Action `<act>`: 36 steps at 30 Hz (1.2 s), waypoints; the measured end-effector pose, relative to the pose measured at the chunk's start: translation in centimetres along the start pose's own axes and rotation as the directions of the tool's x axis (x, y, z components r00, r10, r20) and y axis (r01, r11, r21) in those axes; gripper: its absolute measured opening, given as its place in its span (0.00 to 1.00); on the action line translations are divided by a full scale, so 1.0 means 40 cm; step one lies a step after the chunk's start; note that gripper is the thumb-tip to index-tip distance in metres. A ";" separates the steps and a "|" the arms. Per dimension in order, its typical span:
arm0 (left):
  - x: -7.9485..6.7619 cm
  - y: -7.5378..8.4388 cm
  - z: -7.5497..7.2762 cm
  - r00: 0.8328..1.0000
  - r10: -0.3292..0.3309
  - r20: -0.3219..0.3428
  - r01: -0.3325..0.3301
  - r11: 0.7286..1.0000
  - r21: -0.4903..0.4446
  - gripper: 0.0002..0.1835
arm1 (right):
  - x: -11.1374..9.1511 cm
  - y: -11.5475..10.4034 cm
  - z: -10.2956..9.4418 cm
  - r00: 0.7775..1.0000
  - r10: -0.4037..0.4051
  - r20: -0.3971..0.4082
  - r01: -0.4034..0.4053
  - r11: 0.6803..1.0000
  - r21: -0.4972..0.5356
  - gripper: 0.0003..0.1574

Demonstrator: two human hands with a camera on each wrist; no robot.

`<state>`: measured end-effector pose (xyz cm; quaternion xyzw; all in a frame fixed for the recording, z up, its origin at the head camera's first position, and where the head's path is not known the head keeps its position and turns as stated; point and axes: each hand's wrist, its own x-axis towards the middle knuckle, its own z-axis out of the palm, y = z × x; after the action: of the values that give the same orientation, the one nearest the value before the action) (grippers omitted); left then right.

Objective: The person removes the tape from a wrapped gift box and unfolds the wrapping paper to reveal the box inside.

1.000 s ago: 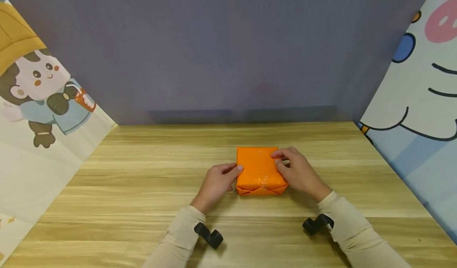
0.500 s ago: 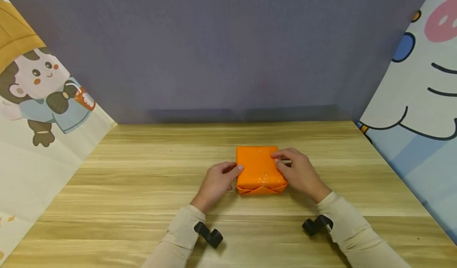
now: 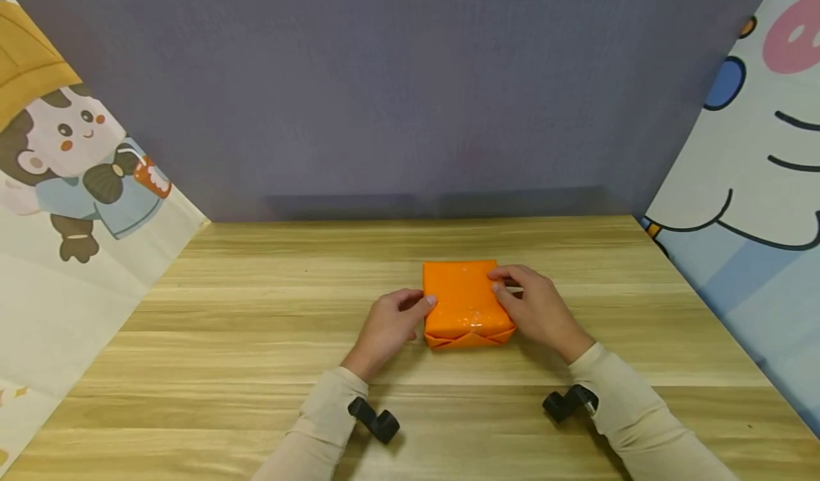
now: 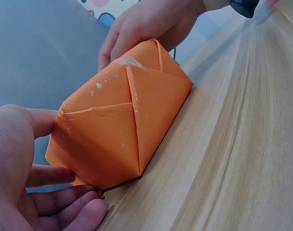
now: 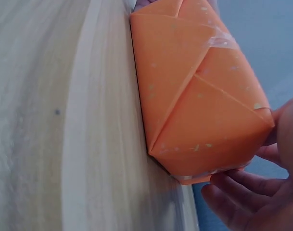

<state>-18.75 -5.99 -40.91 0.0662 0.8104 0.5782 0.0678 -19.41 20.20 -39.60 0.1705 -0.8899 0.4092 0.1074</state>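
Observation:
An orange paper-wrapped box [image 3: 466,299] sits on the wooden table, its folded end flap facing me with clear tape over the upper edge. My left hand [image 3: 389,326] grips its left side, thumb on the top edge and fingers down the side. On the opposite side my right hand [image 3: 541,310] holds the box, thumb and index finger at the top right edge. The left wrist view shows the fingertips of the left hand [image 4: 35,178] at a lower corner of the box [image 4: 122,115]. In the right wrist view, the right hand [image 5: 261,192] touches the other end.
The wooden table [image 3: 256,367] runs back to a grey panel [image 3: 410,97]. Side walls with cartoon prints stand at left [image 3: 83,182] and right [image 3: 756,182]. A black wrist camera mount [image 3: 374,420] sits on the left sleeve, another mount [image 3: 570,403] on the right.

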 end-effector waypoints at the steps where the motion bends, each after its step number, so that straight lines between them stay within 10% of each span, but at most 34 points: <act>1: 0.000 0.000 0.001 1.000 -0.001 -0.001 0.001 1.000 0.000 0.30 | 0.000 0.000 -0.001 1.000 0.000 -0.003 0.000 1.000 -0.001 0.14; 36: 0.002 -0.001 0.003 1.000 0.009 0.003 -0.009 1.000 -0.019 0.29 | 0.006 0.003 0.002 0.998 -0.033 -0.044 0.031 0.998 -0.048 0.10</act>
<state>-18.80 -5.89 -40.99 0.0703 0.8044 0.5861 0.0672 -19.68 20.14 -39.66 0.1729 -0.8938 0.3902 0.1379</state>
